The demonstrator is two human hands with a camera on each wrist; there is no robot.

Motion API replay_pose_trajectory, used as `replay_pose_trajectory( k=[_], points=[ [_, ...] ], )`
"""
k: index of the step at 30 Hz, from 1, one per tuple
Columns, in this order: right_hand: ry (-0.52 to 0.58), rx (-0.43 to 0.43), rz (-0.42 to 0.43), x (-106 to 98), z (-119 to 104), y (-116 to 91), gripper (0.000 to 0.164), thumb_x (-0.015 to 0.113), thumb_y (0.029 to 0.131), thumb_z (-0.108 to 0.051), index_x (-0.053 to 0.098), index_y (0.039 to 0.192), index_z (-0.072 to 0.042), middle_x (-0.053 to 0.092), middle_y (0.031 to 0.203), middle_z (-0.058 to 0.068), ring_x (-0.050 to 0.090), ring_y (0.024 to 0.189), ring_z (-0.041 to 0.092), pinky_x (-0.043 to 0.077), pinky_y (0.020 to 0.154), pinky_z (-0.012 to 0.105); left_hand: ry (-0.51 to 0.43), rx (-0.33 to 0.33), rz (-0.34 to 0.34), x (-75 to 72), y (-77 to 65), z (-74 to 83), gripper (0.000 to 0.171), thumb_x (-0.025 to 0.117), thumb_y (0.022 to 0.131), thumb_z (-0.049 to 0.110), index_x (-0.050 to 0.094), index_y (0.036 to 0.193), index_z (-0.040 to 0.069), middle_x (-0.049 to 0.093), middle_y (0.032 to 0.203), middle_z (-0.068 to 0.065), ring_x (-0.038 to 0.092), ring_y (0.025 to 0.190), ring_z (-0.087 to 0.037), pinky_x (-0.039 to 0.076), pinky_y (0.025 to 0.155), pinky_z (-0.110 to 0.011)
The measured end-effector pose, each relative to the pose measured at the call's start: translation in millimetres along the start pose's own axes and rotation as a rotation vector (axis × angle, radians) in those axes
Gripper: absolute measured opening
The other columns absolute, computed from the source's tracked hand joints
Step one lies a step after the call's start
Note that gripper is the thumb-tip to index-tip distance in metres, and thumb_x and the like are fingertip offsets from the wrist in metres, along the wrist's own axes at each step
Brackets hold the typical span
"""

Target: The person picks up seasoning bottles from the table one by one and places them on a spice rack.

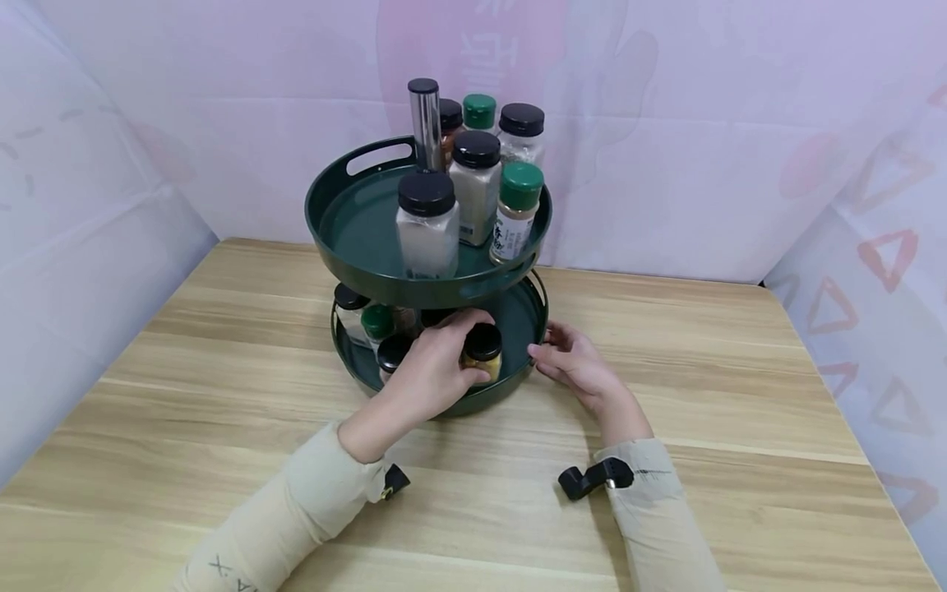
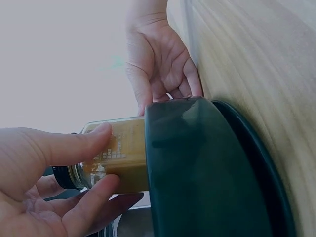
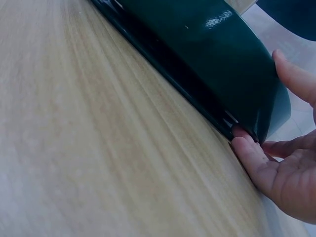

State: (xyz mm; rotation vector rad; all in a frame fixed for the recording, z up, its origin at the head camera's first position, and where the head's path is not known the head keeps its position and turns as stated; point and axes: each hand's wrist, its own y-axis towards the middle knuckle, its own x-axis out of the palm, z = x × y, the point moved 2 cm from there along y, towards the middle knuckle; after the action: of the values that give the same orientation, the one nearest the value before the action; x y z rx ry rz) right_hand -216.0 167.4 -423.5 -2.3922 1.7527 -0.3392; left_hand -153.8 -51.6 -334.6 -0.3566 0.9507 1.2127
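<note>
In the head view, a dark green two-tier round rack stands on the wooden table. My left hand [image 1: 431,367] reaches into its lower tray [image 1: 519,316] and grips a spice jar [image 1: 483,352] with a black lid and yellow-brown powder. Thumb and fingers lie on either side of the spice jar [image 2: 123,168] in the left wrist view, and its base is hidden behind the tray wall [image 2: 197,173]. At the right side of the same tray, my right hand [image 1: 580,362] holds the rim; the right wrist view shows the thumb at the upper edge and fingers at the underside.
The upper tray [image 1: 355,226] bears several spice jars, among them a green-lidded shaker [image 1: 514,218], beside a metal post [image 1: 425,123]. More jars, including a green-lidded one [image 1: 378,322], stand on the lower tray's left. A printed cloth [image 1: 666,164] hangs behind the table [image 1: 740,395].
</note>
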Motion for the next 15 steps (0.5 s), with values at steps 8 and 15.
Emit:
replay_pose_trajectory(
  k=[8,15],
  points=[
    [0.002,-0.007,-0.013,0.1,0.7,-0.6,0.07,0.058,0.096,-0.006,0.02,0.154,0.003,0.039,0.129,0.009,0.054,0.102,0.007,0.052,0.089,0.02,-0.007,-0.014,-0.023,2.8,-1.3,-5.3,0.056,0.083,0.079,0.009,0.057,0.129,0.011,0.064,0.13,-0.009,0.063,0.117,-0.025,0.052,0.1,-0.042],
    [0.015,-0.008,-0.015,0.0,-1.1,-1.0,0.07,0.058,0.096,-0.005,0.02,0.154,0.002,0.038,0.129,0.008,0.054,0.101,0.007,0.052,0.089,0.02,-0.056,-0.003,-0.05,2.6,-0.9,-10.5,0.057,0.081,0.082,0.006,0.056,0.133,0.012,0.061,0.135,-0.009,0.061,0.122,-0.026,0.052,0.101,-0.043]
  ],
)
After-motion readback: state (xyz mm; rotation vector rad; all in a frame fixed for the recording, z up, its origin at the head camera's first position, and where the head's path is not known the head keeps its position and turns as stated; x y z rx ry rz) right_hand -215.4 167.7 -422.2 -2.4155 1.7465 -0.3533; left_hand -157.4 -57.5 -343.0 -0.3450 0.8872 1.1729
